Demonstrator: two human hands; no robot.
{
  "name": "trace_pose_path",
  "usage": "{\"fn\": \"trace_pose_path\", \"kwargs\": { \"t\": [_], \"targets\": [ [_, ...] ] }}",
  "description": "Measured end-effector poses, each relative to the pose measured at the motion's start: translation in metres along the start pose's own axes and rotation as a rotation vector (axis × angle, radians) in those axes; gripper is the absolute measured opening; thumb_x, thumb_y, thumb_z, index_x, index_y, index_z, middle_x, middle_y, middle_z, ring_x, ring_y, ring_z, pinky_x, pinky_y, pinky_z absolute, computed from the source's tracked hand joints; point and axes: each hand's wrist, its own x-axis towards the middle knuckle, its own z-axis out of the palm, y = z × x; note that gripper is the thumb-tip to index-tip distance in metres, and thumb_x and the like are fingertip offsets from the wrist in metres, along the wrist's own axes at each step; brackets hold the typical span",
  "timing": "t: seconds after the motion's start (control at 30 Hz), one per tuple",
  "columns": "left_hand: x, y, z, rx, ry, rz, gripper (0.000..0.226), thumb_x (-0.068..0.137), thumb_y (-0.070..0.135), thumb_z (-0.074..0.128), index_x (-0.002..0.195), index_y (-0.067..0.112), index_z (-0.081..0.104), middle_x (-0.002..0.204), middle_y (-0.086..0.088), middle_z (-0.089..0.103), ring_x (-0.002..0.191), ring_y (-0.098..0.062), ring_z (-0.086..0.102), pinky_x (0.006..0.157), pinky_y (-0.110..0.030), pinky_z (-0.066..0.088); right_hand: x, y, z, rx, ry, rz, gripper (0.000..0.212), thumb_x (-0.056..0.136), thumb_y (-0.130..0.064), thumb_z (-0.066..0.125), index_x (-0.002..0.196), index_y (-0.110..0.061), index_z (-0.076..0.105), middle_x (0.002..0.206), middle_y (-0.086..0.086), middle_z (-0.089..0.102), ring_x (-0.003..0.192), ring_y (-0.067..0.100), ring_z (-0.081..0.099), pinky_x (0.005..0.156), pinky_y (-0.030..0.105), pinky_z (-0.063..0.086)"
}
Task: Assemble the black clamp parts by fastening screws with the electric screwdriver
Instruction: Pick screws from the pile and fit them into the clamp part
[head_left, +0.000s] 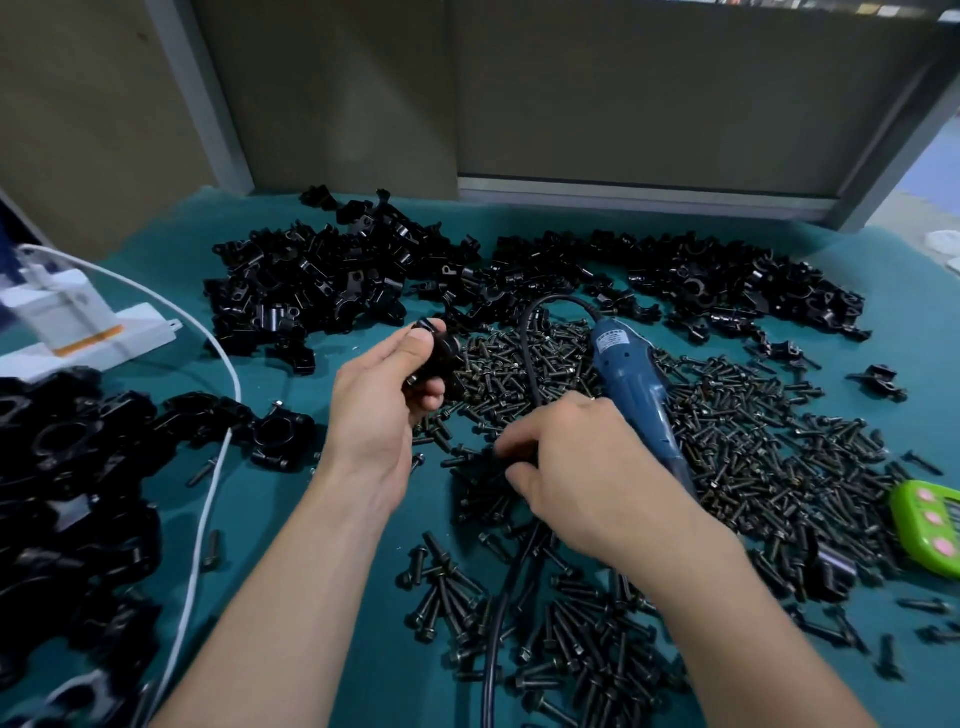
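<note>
The black clamp part (439, 358) is pinched in the grip of the left hand (382, 400), just up-left of the right hand (582, 467), whose grip pinches a screw (497, 457) low over the tabletop (156, 260), the electric screwdriver (631, 384) slanting away behind its knuckles.

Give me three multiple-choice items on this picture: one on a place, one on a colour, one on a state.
1. Where is the green device? A) among the far clamp piles B) at the right edge of the mat C) beside the white cable
2. The body of the electric screwdriver is: A) blue B) red C) white
3. The left hand: A) lies flat B) holds the screwdriver C) holds a black clamp part
Answers: 1 B, it sits far right; 2 A, its casing is blue; 3 C, its fingers curl round the part.
</note>
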Motion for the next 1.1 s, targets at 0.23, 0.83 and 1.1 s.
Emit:
{"fn": "trace_pose_path", "kwargs": {
  "t": [0.23,0.83,1.1],
  "targets": [
    [0.006,0.006,-0.011,-0.124,0.093,-0.006,0.023,0.104,0.019,0.061,0.095,0.014,0.082,0.112,-0.011,0.073,0.058,-0.008,0.055,0.057,-0.019,0.048,0.001,0.0,-0.005,-0.138,-0.056,0.034,0.028,0.091,-0.02,0.073,0.114,-0.035,0.071,0.116,-0.007,0.07,0.097,0.017,0.061,0.104,0.04,0.049],
    [0.01,0.006,-0.015,-0.176,0.163,-0.035,0.022,0.102,0.018,0.063,0.094,0.014,0.083,0.082,0.006,0.076,0.059,-0.006,0.057,0.056,-0.019,0.05,0.086,0.031,-0.035,0.132,0.015,0.097,0.045,0.099,-0.001,0.055,0.122,-0.036,0.073,0.092,-0.017,0.066,0.069,-0.004,0.058,0.056,0.005,0.046],
    [0.012,0.003,-0.014,-0.155,0.151,-0.069,0.024,0.102,0.019,0.063,0.09,0.015,0.084,0.085,0.006,0.075,0.059,-0.005,0.057,0.056,-0.019,0.05,0.088,0.022,-0.018,-0.274,-0.225,-0.074,0.047,0.1,-0.008,0.055,0.146,-0.016,0.054,0.139,0.016,0.05,0.118,0.037,0.056,0.098,0.046,0.049]
  ]
}}
